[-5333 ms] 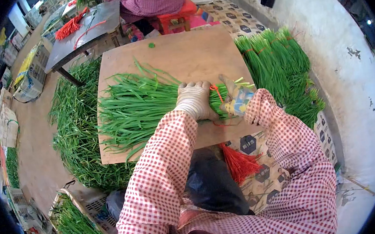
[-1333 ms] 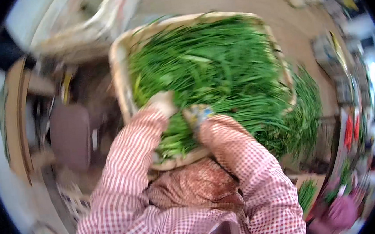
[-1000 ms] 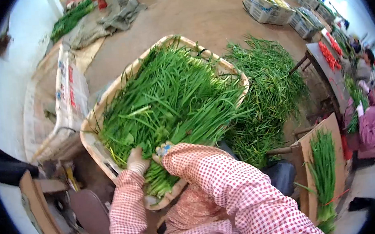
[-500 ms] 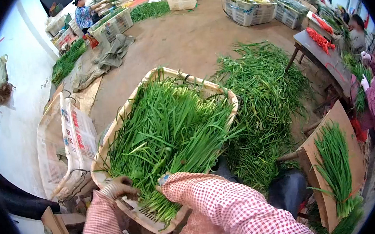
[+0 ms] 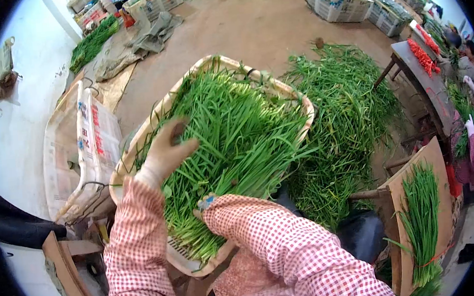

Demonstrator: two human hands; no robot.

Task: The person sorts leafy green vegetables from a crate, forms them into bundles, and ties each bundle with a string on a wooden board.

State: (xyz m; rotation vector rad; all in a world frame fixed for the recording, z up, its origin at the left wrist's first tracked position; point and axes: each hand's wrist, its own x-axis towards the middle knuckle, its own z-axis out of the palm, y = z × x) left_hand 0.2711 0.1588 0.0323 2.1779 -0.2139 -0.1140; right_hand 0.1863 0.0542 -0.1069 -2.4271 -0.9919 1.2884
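Left hand (image 5: pixel 167 150) hovers, thumb spread, over long green stalks (image 5: pixel 232 126).

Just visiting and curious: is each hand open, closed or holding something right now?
Left hand: open, thumb and fingers apart, over the greens.
Right hand: at the greens, mostly hidden by its sleeve; its grip cannot be told.
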